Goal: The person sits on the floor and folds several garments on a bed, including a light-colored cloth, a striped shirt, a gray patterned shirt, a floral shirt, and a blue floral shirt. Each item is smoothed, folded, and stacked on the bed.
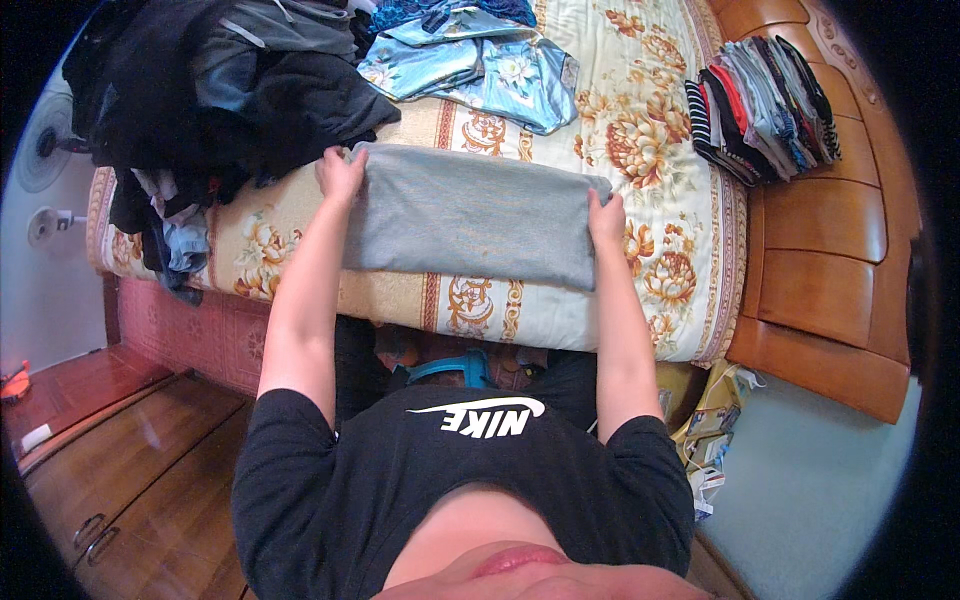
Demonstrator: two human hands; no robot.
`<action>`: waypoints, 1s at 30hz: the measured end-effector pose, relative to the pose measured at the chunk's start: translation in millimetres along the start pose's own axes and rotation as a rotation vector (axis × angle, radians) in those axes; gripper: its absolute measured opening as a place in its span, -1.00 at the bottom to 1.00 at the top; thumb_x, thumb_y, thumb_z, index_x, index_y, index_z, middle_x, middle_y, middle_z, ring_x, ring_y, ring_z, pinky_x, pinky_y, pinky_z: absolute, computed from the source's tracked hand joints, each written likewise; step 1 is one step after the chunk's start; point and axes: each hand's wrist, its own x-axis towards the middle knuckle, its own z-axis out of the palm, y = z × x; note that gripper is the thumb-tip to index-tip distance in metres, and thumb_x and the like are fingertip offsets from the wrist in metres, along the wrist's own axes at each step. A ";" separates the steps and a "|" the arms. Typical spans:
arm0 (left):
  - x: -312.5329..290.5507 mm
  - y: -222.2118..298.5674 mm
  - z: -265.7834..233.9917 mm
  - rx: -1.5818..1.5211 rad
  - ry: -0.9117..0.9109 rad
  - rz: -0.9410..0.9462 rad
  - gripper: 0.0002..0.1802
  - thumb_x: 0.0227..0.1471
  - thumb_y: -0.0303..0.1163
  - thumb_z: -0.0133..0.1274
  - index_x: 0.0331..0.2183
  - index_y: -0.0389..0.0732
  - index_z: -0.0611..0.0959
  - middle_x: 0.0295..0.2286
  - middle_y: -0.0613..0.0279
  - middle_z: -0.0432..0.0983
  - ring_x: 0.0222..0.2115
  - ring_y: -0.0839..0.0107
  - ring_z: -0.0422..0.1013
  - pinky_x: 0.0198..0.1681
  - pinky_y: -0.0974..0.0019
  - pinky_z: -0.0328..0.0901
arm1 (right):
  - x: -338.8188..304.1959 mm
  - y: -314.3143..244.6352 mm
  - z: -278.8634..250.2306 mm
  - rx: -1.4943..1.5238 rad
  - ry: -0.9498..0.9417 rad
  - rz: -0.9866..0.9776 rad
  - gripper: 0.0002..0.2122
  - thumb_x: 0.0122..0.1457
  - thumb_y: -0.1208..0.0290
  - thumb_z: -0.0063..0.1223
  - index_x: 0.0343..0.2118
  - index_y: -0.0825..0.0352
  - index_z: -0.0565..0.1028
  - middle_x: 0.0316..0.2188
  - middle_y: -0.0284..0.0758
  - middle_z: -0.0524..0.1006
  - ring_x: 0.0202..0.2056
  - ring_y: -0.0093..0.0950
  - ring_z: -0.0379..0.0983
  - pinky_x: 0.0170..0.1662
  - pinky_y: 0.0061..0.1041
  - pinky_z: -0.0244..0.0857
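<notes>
- Dark clothes (240,95) were heaped on the floral bedspread (655,150).
- Across it, a grey cloth (470,215) was gripped by the fingers of the left hand (342,174).
- Its right end was pinched by the right hand (606,216).
- Folded clothes (768,115) were stacked beside the headboard (815,240).

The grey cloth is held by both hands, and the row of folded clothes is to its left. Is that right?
Not quite: the head view shows the row of folded clothes to the right of the grey cloth. The left hand and right hand do hold it.
</notes>
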 end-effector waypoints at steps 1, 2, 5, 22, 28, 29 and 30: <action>-11.9 3.4 2.0 0.059 0.111 0.036 -0.37 -0.21 0.00 0.09 -0.24 -0.38 0.48 -0.32 -0.16 0.45 -0.29 0.03 0.40 -0.21 0.20 0.27 | -7.3 3.1 -2.9 0.007 -0.009 0.025 -0.46 -0.01 0.03 -0.01 -0.22 0.56 0.38 -0.29 0.10 0.44 -0.23 -0.01 0.37 -0.13 -0.23 0.20; -32.5 1.5 0.3 0.039 0.043 0.007 -0.32 -0.20 0.02 0.08 -0.20 -0.39 0.44 -0.28 -0.20 0.42 -0.26 0.01 0.38 -0.19 0.19 0.26 | -16.3 7.2 -6.9 -0.016 -0.087 0.049 -0.44 0.00 0.02 -0.03 -0.22 0.57 0.37 -0.28 0.11 0.42 -0.21 -0.01 0.36 -0.11 -0.24 0.19; -85.2 -10.3 -18.6 -0.019 -0.223 -0.077 -0.33 -0.16 0.05 0.04 -0.22 -0.40 0.44 -0.27 -0.23 0.41 -0.25 0.00 0.38 -0.19 0.16 0.25 | -42.1 32.3 -10.4 -0.032 -0.248 0.095 -0.41 0.03 0.01 -0.07 -0.19 0.60 0.34 -0.25 0.15 0.40 -0.16 -0.01 0.33 -0.06 -0.27 0.17; -158.3 -100.3 -77.1 -0.236 -0.442 -0.081 -0.53 -0.14 -0.07 0.07 -0.45 -0.38 0.55 -0.55 0.00 0.50 -0.49 0.26 0.43 -0.39 0.23 0.28 | -159.0 52.2 -45.1 -0.062 0.103 -0.119 -0.62 0.02 0.24 -0.03 -0.18 0.43 0.36 -0.18 0.02 0.36 -0.12 -0.13 0.28 -0.07 -0.34 0.17; -128.2 -24.6 -71.1 -0.172 -0.424 -0.124 -0.32 -0.24 -0.01 0.15 -0.23 -0.43 0.45 -0.32 -0.07 0.47 -0.30 0.23 0.42 -0.22 0.31 0.29 | -184.3 -22.6 -0.3 -0.439 -0.102 -0.729 -0.40 0.05 0.10 -0.09 0.15 0.10 0.03 0.20 -0.33 -0.07 0.21 -0.34 -0.18 0.13 0.06 -0.30; -124.5 -18.4 -69.6 -0.133 -0.413 -0.097 -0.31 -0.23 -0.02 0.15 -0.21 -0.43 0.44 -0.29 -0.08 0.46 -0.27 0.22 0.42 -0.20 0.32 0.28 | -182.4 -32.5 8.2 -0.438 -0.150 -0.705 -0.38 0.06 0.05 -0.14 0.16 0.08 -0.02 0.21 -0.35 -0.14 0.22 -0.36 -0.24 0.13 0.08 -0.34; -120.5 -24.1 -64.3 -0.175 -0.414 -0.124 -0.32 -0.21 -0.03 0.14 -0.20 -0.43 0.44 -0.28 -0.08 0.45 -0.26 0.23 0.41 -0.19 0.32 0.27 | -179.0 -40.2 18.7 -0.436 -0.199 -0.683 -0.36 0.07 0.00 -0.18 0.18 0.07 -0.07 0.22 -0.38 -0.20 0.23 -0.37 -0.31 0.13 0.10 -0.37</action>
